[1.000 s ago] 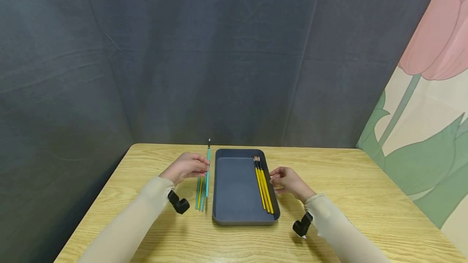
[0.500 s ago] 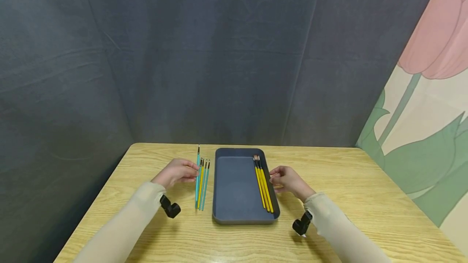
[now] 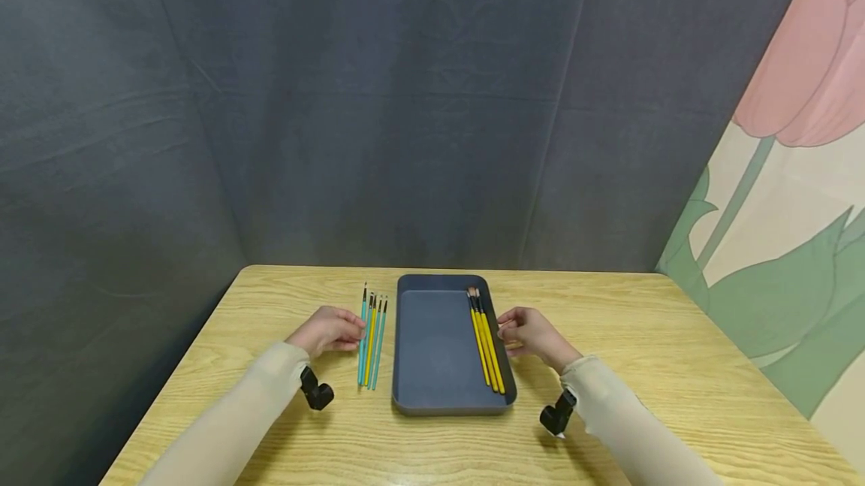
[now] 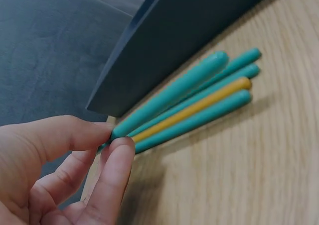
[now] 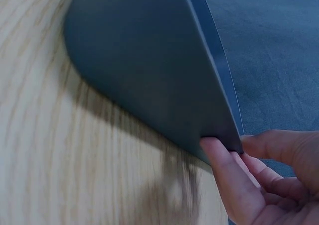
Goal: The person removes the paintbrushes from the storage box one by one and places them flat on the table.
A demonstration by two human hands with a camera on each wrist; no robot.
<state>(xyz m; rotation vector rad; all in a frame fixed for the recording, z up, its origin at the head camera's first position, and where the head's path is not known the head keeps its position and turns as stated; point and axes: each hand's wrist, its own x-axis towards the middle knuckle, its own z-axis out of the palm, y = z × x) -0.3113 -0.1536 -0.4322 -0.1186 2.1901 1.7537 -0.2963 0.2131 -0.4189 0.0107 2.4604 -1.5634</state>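
My left hand point(image 3: 333, 329) pinches a teal paintbrush point(image 4: 172, 96) between thumb and fingertips, bristle end pointing away from me. This brush lies at the left end of a row with several thin brushes, one a yellow paintbrush point(image 3: 372, 343), the others teal. In the left wrist view it overlaps the rest of the row. On the right, my right hand point(image 3: 534, 337) pinches the right-hand rim of a dark grey tray point(image 3: 432, 343), thumb over the edge and fingers against the outer wall point(image 5: 144, 60). Inside the tray, along its right wall, lie 3 yellow brushes point(image 3: 486, 347).
The tray stands just right of the brush row, on a light wooden table point(image 3: 608, 306). A dark grey curtain point(image 3: 405, 95) hangs behind the table's far edge. At the right is a wall with a painted tulip point(image 3: 794, 58).
My left hand has moved left and down with the teal paintbrush, from beside the tray to the left end of the row. My right hand has stayed at the tray's rim.
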